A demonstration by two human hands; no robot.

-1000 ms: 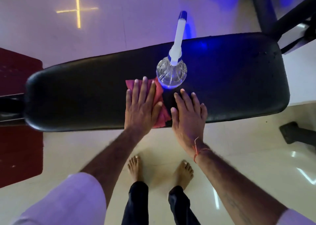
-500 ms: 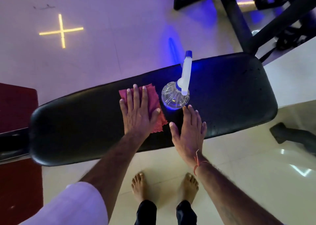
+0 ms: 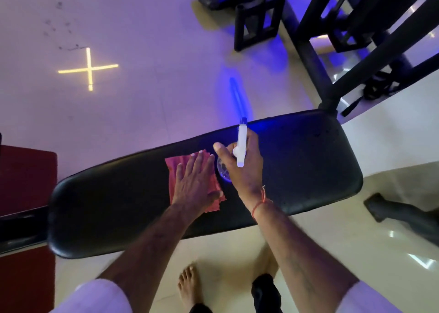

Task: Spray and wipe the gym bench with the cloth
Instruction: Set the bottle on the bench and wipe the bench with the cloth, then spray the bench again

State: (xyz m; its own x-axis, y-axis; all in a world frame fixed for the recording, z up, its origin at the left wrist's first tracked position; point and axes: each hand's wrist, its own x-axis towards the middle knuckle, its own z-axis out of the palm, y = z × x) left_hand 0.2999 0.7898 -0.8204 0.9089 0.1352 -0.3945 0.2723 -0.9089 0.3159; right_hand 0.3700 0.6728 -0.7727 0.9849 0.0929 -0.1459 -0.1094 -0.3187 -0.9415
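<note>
- Right now we see the black padded tabletop (image 3: 308, 160) of the gym bench running across the view, lit blue at its far edge.
- Our left hand (image 3: 193, 182) lies flat and spread on the red cloth (image 3: 174, 170), pressing it to the pad near the middle; the grip is wide, palm down, holding nothing closed.
- Our right hand (image 3: 242, 167) is wrapped around the clear spray bottle (image 3: 223, 172), just beside the cloth on its right; the grip is closed on the bottle's body, thumb pointing toward the far edge.
- We cannot tell whether the bottle's base touches the pad or hangs just above it.
- Its white spray head (image 3: 241, 144) with a blue tip sticks out above the knuckles, pointing away from us.
- A red thread (image 3: 260, 204) circles the right wrist.
- Beyond the bench, a yellow cross of light (image 3: 89, 69) shows on the pale floor (image 3: 154, 51).
</note>
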